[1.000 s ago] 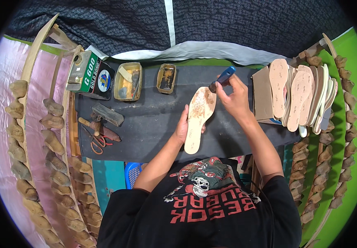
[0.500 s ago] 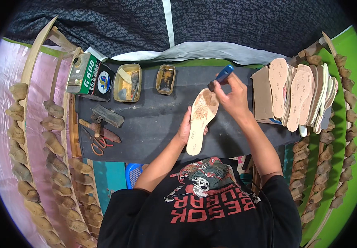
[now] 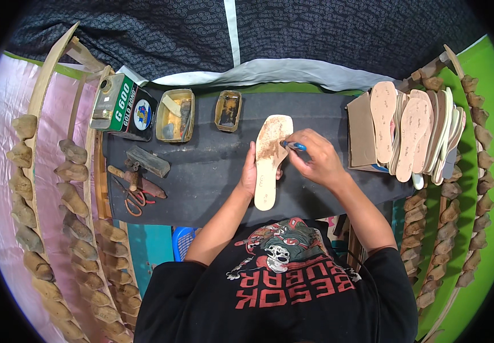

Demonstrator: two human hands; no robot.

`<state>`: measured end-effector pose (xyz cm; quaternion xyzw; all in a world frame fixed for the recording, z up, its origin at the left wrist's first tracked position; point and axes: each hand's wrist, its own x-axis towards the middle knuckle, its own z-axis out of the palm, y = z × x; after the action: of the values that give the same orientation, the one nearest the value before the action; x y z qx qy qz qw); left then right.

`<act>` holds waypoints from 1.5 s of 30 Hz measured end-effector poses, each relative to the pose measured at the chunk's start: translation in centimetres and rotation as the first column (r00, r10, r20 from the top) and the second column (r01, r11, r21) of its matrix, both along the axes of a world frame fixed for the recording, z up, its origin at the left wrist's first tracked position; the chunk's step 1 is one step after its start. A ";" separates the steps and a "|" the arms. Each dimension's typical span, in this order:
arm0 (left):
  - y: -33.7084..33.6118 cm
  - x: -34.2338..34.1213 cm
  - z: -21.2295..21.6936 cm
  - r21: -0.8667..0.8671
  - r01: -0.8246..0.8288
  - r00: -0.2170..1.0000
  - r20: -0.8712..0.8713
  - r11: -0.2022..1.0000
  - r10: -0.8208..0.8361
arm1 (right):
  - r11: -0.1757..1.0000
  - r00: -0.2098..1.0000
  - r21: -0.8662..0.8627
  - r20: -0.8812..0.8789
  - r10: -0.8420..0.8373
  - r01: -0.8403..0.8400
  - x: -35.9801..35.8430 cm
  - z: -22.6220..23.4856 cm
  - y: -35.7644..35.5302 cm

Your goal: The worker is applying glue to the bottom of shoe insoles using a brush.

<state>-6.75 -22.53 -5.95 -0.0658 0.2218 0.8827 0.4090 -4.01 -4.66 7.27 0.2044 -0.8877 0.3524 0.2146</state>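
Note:
Upright above the table, a cream insole (image 3: 265,182) carries a patchy brown smear over its wide upper half. My left hand (image 3: 250,171) is closed round its left edge, with fingertips showing at the right edge. In my right hand (image 3: 319,161) I pinch a blue-handled brush (image 3: 296,146). Its dark tip touches the insole's right edge, at the side of the smear. Most of the handle is hidden by my fingers.
At the far left stand a green and black metal can (image 3: 122,108) and two plastic tubs, one (image 3: 168,132) holding tools, the other (image 3: 221,124) dark-stained. Scissors (image 3: 135,201), a hammer (image 3: 132,177) and a grey block (image 3: 148,161) lie nearer. Right: a cardboard box (image 3: 360,131) of insoles; racks of wooden shoe lasts flank both sides.
The brush has moved down from the insole's top right and its handle has tipped over to the right. The insole has turned slightly anticlockwise and shifted left. The brown smear reaches lower.

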 end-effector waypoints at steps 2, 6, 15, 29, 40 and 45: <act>-0.2 -0.1 -0.1 0.020 0.011 1.000 -0.004 1.000 -0.011 | 1.000 1.000 0.004 -0.001 -0.001 0.001 0.0 0.0 0.2; -0.3 0.0 -0.9 0.078 0.072 0.997 -0.027 0.994 -0.071 | 0.997 0.998 -0.027 0.012 -0.065 0.066 -0.9 -0.1 1.2; -0.1 0.7 -1.5 0.136 0.105 0.994 0.013 0.985 -0.108 | 0.998 0.996 -0.032 -0.062 -0.062 0.060 -2.1 0.7 2.2; 0.0 1.0 -2.1 0.131 0.132 0.991 -0.009 0.982 -0.132 | 0.942 0.957 -0.211 0.188 -0.222 0.260 -2.3 0.4 2.7; 0.0 1.3 -2.3 0.081 0.121 0.993 0.000 0.989 -0.121 | 0.925 0.959 -0.268 0.172 -0.228 0.268 -2.7 -1.2 1.4; -0.5 1.2 -3.0 0.091 0.039 0.998 0.035 0.995 -0.043 | 0.939 0.952 -0.250 0.252 -0.172 0.236 -5.0 -2.1 1.0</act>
<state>-5.58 -23.04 -8.94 -0.0590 0.1753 0.8819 0.4337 -8.98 -3.70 5.13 0.0371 -0.8645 0.4700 0.1743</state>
